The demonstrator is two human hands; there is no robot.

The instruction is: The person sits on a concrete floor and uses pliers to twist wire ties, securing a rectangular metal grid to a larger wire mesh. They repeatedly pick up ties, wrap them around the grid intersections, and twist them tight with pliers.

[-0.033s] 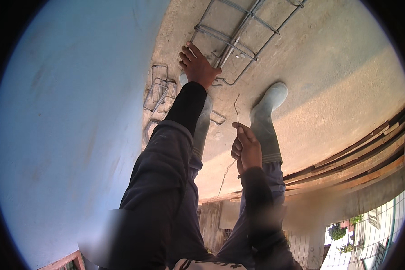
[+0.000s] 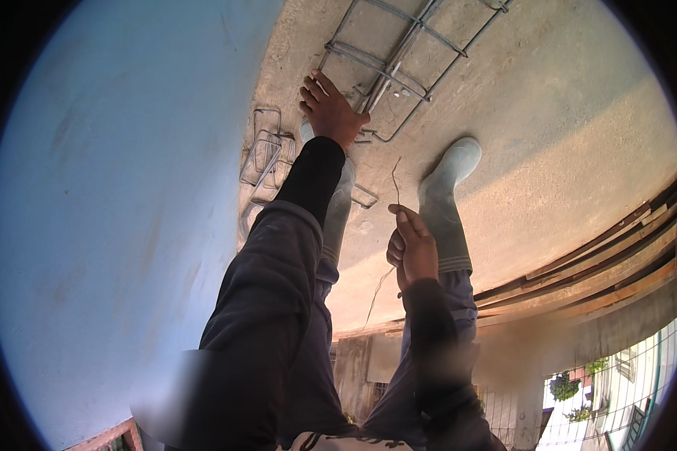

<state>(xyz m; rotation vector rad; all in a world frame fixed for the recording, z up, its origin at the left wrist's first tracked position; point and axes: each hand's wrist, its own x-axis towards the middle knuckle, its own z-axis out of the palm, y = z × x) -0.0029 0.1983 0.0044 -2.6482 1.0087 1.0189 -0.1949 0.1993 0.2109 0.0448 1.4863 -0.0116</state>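
The left hand (image 2: 335,113) is open, back upward and fingers spread, at the near end of a steel bar cage (image 2: 421,25); whether its fingertips touch the outer bar cannot be told. The right hand (image 2: 414,244), nearer the body and farther right, pinches a thin wire (image 2: 396,180) between thumb and forefinger. One end of the wire stands up beyond the fingertips, and a slack length trails below the hand.

The cage runs away from the left hand, its long bars crossed by bent ties. Just left of and below that hand lies a loose heap of bent steel stirrups (image 2: 267,154). Pale rubber boots stand about the hands: the left boot (image 2: 340,214) partly behind the left forearm, the right boot (image 2: 445,199) just beyond the right hand.

On the white shirt (image 2: 353,442), between the forearms, are dark printed marks, too cut off to read. Underfoot is a dusty concrete floor (image 2: 549,158), part shaded, part sunlit. A scuffed blue wall (image 2: 128,188) rises left of both hands. Well right of the right hand are stacked wooden boards (image 2: 594,276); below them, wire mesh (image 2: 658,361) fronts green plants (image 2: 564,387).
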